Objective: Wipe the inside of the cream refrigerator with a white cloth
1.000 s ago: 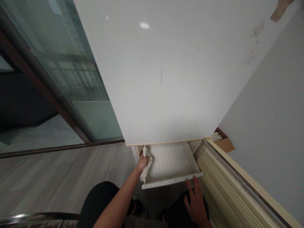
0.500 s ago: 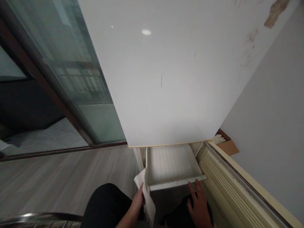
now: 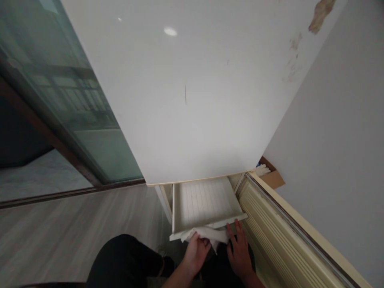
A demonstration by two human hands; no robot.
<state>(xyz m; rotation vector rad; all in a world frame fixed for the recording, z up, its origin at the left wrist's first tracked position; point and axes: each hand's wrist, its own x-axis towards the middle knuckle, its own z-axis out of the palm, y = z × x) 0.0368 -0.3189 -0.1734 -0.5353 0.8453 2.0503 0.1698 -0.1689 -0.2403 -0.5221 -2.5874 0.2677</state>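
An open white drawer (image 3: 207, 201) sticks out from under a large white tabletop (image 3: 192, 100). My left hand (image 3: 196, 253) is closed on a white cloth (image 3: 207, 234), which lies pressed along the drawer's front edge. My right hand (image 3: 239, 253) rests just right of the cloth with its fingers spread, the fingertips touching the drawer's front edge. The drawer's ribbed bottom shows nothing lying in it.
A cream ribbed panel (image 3: 279, 240) runs along the grey wall (image 3: 336, 140) on the right. A cardboard box (image 3: 271, 176) with something white sits in the corner. Glass sliding doors (image 3: 75, 112) stand at the left above pale wood flooring (image 3: 75, 224). My dark-trousered knees fill the bottom.
My left hand took the cloth from the drawer's left side, pulled it back, then brought it onto the front edge. The right hand stayed by the front edge. The view shifted left.
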